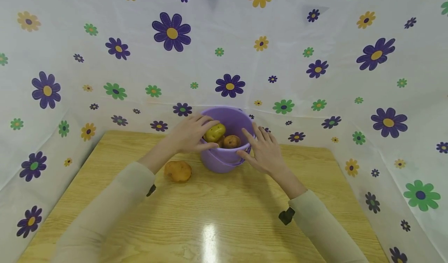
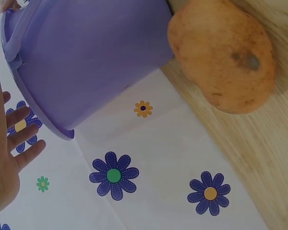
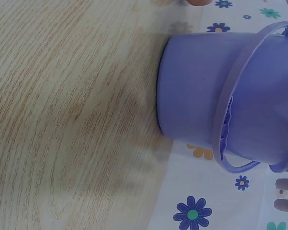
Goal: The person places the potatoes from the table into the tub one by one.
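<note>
A purple bucket [image 1: 219,162] stands upright near the back of the table, its handle hanging down in front. Inside lie a yellow-green potato [image 1: 215,132] and a brown potato [image 1: 231,141], with part of another showing beneath. My left hand [image 1: 190,134] is at the bucket's left rim, its fingers reaching over beside the yellow-green potato; the left wrist view shows those fingers extended and apart. On the right rim side, my right hand [image 1: 265,149] has its fingers spread and holds nothing. A tan potato [image 1: 178,171] with a dark spot, seen close in the left wrist view, lies left of the bucket.
The wood-grain table [image 1: 210,201] meets a white flower-print cloth [image 1: 210,65] right behind the bucket. More of this cloth rises along the left and right sides. Dark straps [image 1: 287,216] show at both sleeve cuffs.
</note>
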A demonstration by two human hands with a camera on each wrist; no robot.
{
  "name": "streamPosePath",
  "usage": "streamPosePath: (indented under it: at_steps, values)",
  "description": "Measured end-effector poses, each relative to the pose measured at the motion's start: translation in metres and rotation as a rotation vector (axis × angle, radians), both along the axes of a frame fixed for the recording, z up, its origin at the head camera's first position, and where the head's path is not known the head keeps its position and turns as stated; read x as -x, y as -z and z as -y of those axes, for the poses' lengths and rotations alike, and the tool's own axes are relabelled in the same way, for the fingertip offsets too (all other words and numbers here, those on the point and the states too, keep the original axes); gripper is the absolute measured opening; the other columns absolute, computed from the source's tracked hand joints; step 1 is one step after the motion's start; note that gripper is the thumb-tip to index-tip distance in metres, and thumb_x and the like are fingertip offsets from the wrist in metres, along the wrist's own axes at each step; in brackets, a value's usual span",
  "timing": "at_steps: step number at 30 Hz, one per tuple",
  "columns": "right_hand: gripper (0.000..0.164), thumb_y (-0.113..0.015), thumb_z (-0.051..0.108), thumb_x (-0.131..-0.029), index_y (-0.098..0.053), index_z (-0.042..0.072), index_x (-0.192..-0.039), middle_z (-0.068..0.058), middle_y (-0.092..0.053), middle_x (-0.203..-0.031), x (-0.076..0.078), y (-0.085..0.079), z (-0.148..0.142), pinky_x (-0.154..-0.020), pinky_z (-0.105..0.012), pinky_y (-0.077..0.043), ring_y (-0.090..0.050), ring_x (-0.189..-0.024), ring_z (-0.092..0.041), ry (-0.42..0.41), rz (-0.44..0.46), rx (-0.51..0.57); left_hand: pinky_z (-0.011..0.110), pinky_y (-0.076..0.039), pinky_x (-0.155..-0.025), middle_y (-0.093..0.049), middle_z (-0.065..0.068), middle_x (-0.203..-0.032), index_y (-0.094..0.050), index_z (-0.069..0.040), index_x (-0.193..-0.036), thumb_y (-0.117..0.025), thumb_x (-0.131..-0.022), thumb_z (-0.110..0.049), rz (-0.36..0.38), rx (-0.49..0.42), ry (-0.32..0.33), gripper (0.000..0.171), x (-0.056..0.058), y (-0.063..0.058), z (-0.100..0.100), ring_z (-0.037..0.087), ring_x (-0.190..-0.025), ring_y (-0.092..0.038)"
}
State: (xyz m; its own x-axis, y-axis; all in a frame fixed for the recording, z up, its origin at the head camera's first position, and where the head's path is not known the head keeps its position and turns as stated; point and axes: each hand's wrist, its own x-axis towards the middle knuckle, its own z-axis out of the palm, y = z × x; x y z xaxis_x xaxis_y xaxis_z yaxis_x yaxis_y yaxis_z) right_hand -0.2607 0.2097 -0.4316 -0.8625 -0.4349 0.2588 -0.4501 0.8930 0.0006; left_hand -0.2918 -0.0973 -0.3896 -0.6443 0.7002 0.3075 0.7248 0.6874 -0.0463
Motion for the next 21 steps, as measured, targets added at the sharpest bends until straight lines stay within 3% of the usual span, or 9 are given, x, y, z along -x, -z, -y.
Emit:
streamPosePath:
  at_steps: [7, 10, 21]
  values:
    - [0.108, -0.003, 0.093, -0.09, -0.035, 0.024, -0.166, -0.018, -0.021, -0.177, 0.0, 0.001, 0.0, -0.126, -0.065, -0.035, -0.036, -0.158, -0.045, 0.006, -0.004, -0.001, 0.059, -0.048, -0.119, -0.06, 0.019, -0.151, -0.049, -0.01, -0.156, -0.062, -0.093, -0.071, -0.062, -0.007, -0.009, 0.088, -0.011, 0.009, 0.011, 0.042, -0.141, -0.057]
    - [0.105, -0.007, 0.092, -0.092, -0.035, 0.024, -0.166, -0.018, -0.021, -0.177, 0.0, 0.001, 0.0, -0.126, -0.065, -0.034, -0.036, -0.158, -0.045, 0.004, 0.0, 0.002, 0.059, -0.05, -0.116, -0.058, 0.021, -0.152, -0.049, -0.009, -0.157, -0.063, -0.093, -0.071, -0.042, -0.017, -0.019, 0.09, -0.016, 0.015, 0.017, 0.043, -0.14, -0.057]
    - [0.109, -0.001, 0.093, -0.089, -0.035, 0.024, -0.166, -0.019, -0.022, -0.176, 0.001, 0.002, 0.0, -0.126, -0.065, -0.035, -0.037, -0.157, -0.045, 0.002, -0.013, -0.006, 0.063, -0.048, -0.117, -0.054, 0.023, -0.156, -0.047, -0.007, -0.156, -0.067, -0.091, -0.068, 0.001, -0.077, -0.076, 0.091, -0.028, 0.032, 0.044, 0.044, -0.142, -0.054]
